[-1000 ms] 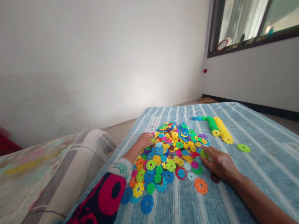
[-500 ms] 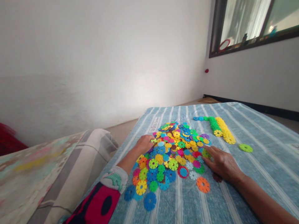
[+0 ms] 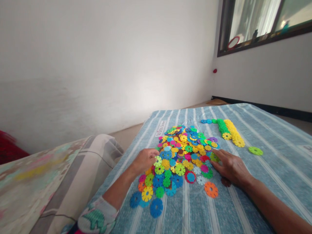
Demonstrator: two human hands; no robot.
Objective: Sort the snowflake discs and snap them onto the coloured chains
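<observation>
A loose heap of notched plastic discs (image 3: 180,169) in many colours spreads over the striped cloth. At the heap's left side, my left hand (image 3: 145,159) is closed, pinching a lime-green notched disc (image 3: 158,161) between thumb and fingertips. My right hand (image 3: 232,167) rests at the heap's right edge, thumb and fingers closed around another lime-green notched disc (image 3: 214,157). An orange disc (image 3: 211,189) lies just in front of the right hand, and a dark brown disc (image 3: 225,182) is partly hidden beneath it.
Beyond my right hand lie a green row (image 3: 221,126) and a yellow row (image 3: 234,132) of stacked discs. Small blue discs (image 3: 206,121) are at the far side. A single lime disc (image 3: 255,150) lies to the right. A cloth-covered bed (image 3: 73,175) stands at the left.
My left hand has drawn back toward me and slightly left, lifting the lime-green disc off the heap. My right hand has stayed nearly in place.
</observation>
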